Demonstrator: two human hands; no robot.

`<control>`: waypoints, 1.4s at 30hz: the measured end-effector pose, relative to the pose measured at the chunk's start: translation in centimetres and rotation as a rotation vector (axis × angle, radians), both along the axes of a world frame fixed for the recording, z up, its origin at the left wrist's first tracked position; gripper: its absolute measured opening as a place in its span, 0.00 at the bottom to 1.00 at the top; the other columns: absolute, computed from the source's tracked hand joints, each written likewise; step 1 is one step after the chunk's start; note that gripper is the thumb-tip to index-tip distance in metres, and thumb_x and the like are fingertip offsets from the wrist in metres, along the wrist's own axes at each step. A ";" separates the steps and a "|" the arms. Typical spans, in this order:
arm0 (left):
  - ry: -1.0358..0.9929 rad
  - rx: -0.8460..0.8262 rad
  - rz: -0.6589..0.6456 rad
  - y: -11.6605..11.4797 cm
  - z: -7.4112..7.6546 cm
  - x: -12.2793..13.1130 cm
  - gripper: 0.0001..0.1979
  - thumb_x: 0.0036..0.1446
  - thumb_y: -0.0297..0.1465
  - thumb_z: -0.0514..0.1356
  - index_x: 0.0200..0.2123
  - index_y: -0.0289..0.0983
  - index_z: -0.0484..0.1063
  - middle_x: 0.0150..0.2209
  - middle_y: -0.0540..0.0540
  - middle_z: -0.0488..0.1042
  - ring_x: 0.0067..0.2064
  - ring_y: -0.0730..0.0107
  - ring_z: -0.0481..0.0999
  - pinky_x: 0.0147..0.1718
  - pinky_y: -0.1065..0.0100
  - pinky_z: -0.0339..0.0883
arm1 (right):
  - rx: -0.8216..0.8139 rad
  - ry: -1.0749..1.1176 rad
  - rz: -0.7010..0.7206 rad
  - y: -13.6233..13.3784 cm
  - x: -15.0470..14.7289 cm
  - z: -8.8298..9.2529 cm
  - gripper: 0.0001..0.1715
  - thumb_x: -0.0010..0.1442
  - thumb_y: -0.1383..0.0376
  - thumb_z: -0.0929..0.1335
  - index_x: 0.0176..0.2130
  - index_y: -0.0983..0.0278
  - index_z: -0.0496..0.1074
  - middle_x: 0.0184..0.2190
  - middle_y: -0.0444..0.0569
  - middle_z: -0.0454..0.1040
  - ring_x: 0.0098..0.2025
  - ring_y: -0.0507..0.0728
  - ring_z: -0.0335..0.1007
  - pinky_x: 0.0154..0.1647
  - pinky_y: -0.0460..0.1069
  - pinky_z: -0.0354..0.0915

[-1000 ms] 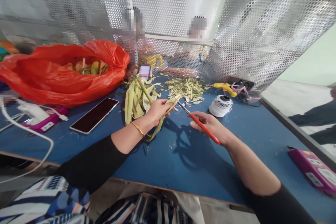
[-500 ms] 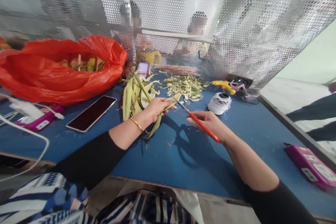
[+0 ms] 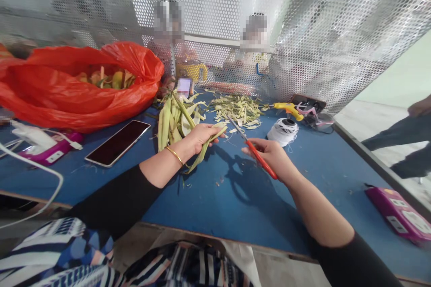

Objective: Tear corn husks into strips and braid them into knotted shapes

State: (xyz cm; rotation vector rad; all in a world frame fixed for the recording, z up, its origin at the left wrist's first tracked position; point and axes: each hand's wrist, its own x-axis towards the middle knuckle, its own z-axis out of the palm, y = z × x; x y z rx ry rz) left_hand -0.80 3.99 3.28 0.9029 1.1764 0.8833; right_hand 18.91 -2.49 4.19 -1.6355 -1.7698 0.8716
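Pinched in my left hand point(image 3: 200, 138) is a pale green leaf strip point(image 3: 202, 154), its cut end sticking out to the right past the fingers. My right hand point(image 3: 266, 154) is closed round the red handles of the scissors point(image 3: 260, 159). Their metal blades point up and left, a short way right of the strip's end and apart from it. A bundle of long green leaves point(image 3: 164, 124) lies just behind my left hand. Beyond both hands is a pile of short leaf cuttings point(image 3: 237, 110). A white thread spool point(image 3: 283, 132) stands behind my right hand.
A red plastic bag point(image 3: 77, 103) fills the back left, with a phone point(image 3: 117, 143) and a purple power strip point(image 3: 55, 150) before it. A yellow glue gun point(image 3: 288, 110) and glasses lie back right. Another purple power strip point(image 3: 399, 213) is far right. People sit behind the perforated screen point(image 3: 215, 18).
The scissors and my right hand have moved slightly right, away from the leaf strip. A small piece has come off the strip's end. My left hand has barely moved.
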 end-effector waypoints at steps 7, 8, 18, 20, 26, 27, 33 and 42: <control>-0.236 -0.056 0.153 0.6 2.0 -2.4 0.09 0.59 0.21 0.57 0.27 0.31 0.74 0.21 0.49 0.72 0.17 0.82 0.67 0.12 0.80 0.55 | 0.118 -0.337 -0.018 0.2 1.1 0.3 0.30 0.46 0.47 0.73 0.44 0.62 0.77 0.23 0.45 0.71 0.26 0.54 0.63 0.28 0.47 0.57; -0.280 -0.067 0.170 0.8 2.3 -3.0 0.10 0.60 0.22 0.56 0.27 0.31 0.73 0.20 0.50 0.70 0.16 0.82 0.66 0.12 0.81 0.54 | 0.066 -0.324 0.082 0.0 1.3 0.5 0.29 0.46 0.49 0.73 0.43 0.63 0.77 0.23 0.43 0.70 0.25 0.53 0.62 0.27 0.47 0.57; -0.470 -0.183 0.188 1.4 3.4 -4.9 0.08 0.62 0.23 0.55 0.31 0.33 0.71 0.19 0.51 0.68 0.15 0.82 0.66 0.10 0.83 0.54 | -0.220 -0.101 0.200 4.2 2.5 0.6 0.26 0.43 0.53 0.75 0.39 0.65 0.80 0.24 0.43 0.74 0.25 0.50 0.63 0.27 0.45 0.58; -0.462 -0.201 0.173 1.4 3.3 -4.8 0.08 0.62 0.23 0.55 0.31 0.34 0.71 0.19 0.51 0.68 0.15 0.82 0.65 0.10 0.82 0.54 | -0.044 -0.103 -0.087 5.3 2.0 0.3 0.27 0.44 0.51 0.74 0.38 0.68 0.80 0.20 0.43 0.71 0.22 0.49 0.59 0.23 0.45 0.54; -0.459 -0.194 0.159 1.2 3.5 -4.9 0.10 0.63 0.23 0.54 0.29 0.33 0.70 0.19 0.51 0.68 0.15 0.82 0.65 0.10 0.82 0.54 | -0.210 0.066 0.120 5.5 -0.5 1.8 0.26 0.43 0.54 0.75 0.40 0.64 0.80 0.21 0.42 0.71 0.19 0.45 0.55 0.18 0.43 0.50; -0.460 -0.185 0.158 1.2 3.5 -4.9 0.10 0.63 0.23 0.53 0.29 0.33 0.70 0.19 0.51 0.68 0.15 0.82 0.66 0.10 0.82 0.54 | -0.288 0.036 0.171 5.7 -1.1 2.0 0.23 0.43 0.56 0.75 0.39 0.64 0.80 0.21 0.42 0.71 0.18 0.45 0.55 0.18 0.43 0.49; -0.451 -0.187 0.161 0.9 3.2 -4.6 0.10 0.62 0.22 0.54 0.29 0.33 0.70 0.19 0.52 0.68 0.15 0.83 0.65 0.11 0.82 0.54 | -0.180 -0.077 -0.111 8.1 -3.2 2.0 0.15 0.52 0.60 0.71 0.36 0.68 0.80 0.16 0.41 0.66 0.17 0.46 0.54 0.17 0.43 0.50; -0.431 -0.171 0.143 0.6 3.4 -4.2 0.11 0.62 0.22 0.55 0.27 0.32 0.70 0.17 0.52 0.66 0.15 0.83 0.65 0.11 0.81 0.54 | -0.461 -0.284 0.394 4.7 2.8 6.7 0.23 0.37 0.59 0.78 0.36 0.64 0.83 0.22 0.44 0.75 0.21 0.48 0.63 0.21 0.44 0.56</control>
